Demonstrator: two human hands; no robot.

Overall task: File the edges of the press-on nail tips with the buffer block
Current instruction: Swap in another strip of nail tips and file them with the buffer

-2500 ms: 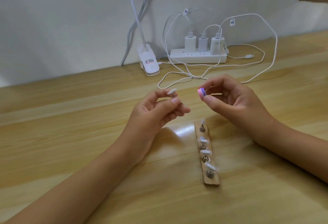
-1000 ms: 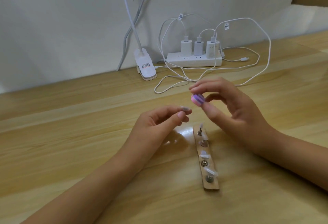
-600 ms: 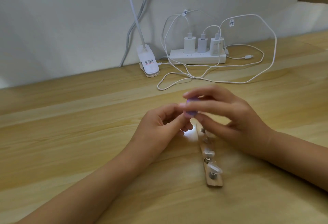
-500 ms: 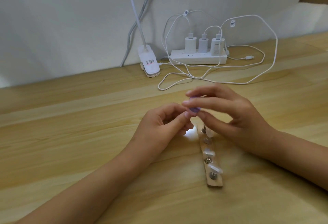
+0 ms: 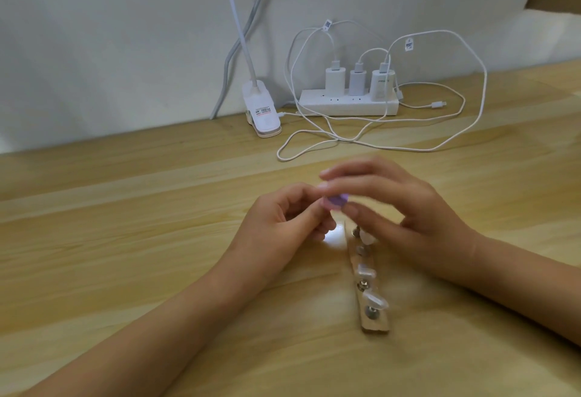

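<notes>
Presently, the clip lamp base [image 5: 261, 114] stands at 11 o'clock from the hands, well apart from the work. The left hand [image 5: 283, 227] is raised over the desk [image 5: 125, 239], fingers curled, thumb and forefinger pinched narrowly. What lies in the pinch is blurred, but it is judged to be one nail tip.

At 5 o'clock from that hand lies a wooden holder strip [image 5: 374, 325] that carries mounted nail tips [image 5: 366, 271] on metal studs.

The purple buffer block [image 5: 430, 201] sits at the left fingertips, gripped between the thumb and fingers of the right hand [image 5: 405, 211]. Filing is judged to be under way.

A power strip [image 5: 349, 104] and a loose white cable [image 5: 471, 132] lie at 12 to 1 o'clock, clear of the hands.

Risks noted:
- Too much pressure from the block could spring the small tip out of so slight a pinch.
- The right hand hangs directly over the strip's far end, so a drop of the wrist could knock the mounted tips off their studs.
- Motion blur suggests quick strokes, which could leave the edge uneven.
</notes>
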